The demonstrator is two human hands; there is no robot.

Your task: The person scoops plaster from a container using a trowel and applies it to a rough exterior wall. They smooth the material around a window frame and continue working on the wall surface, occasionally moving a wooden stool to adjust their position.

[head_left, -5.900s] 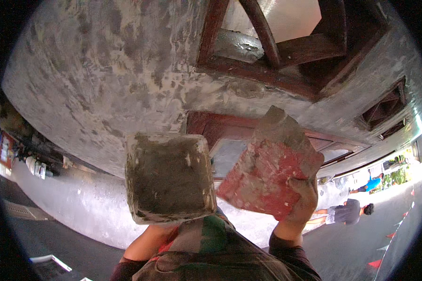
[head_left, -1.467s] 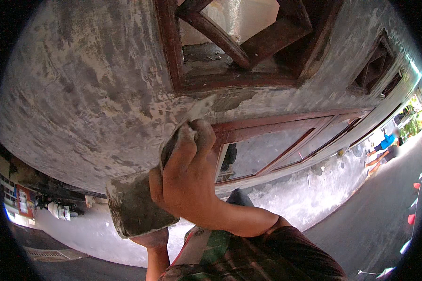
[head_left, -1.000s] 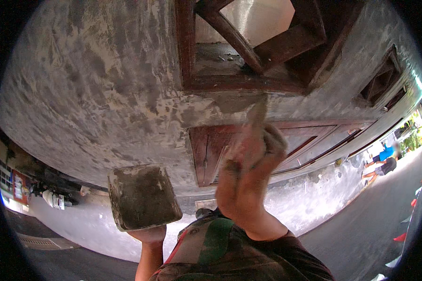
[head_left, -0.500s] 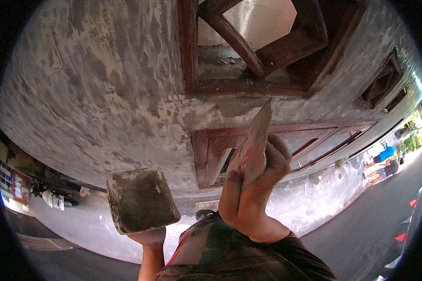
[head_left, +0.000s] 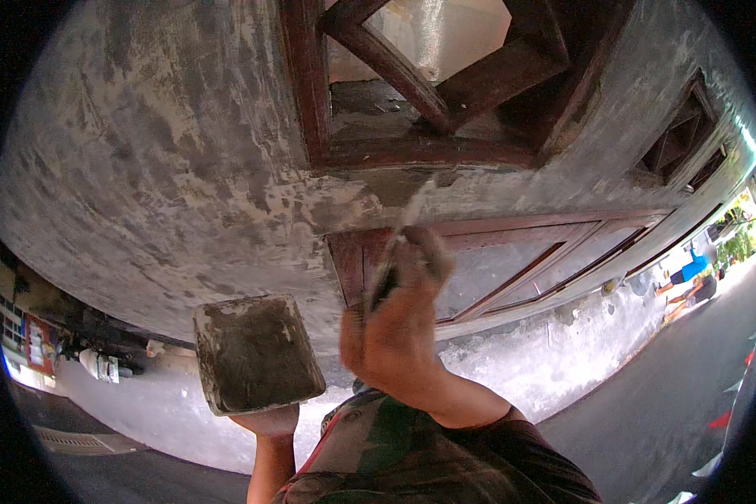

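Note:
My left hand point(head_left: 270, 420) is closed under a square, shallow mortar tray point(head_left: 265, 408), holding it level at waist height. Its inside is coated with grey-brown mortar, and pale crust lines the rim. My right hand point(head_left: 401, 323) is wrapped round a trowel point(head_left: 412, 207), raised before my chest. The blade is smeared by motion; its tip lies against or close to the narrow strip of wall below the wooden opening. A darker damp patch of plaster point(head_left: 386, 186) shows just left of the blade.
Above is a dark wooden lattice window point(head_left: 428, 155); a brown-framed panel point(head_left: 496, 273) lies below the strip. Patchy grey plaster wall point(head_left: 168, 168) spreads left. Far right, people point(head_left: 693, 273) are beside the road point(head_left: 613, 395). A parked motorbike point(head_left: 101, 363) stands far left.
My right hand has swung left and turned, taking the trowel with it; the blade now blurs. The window has shifted slightly left in view. The tray has hardly moved.

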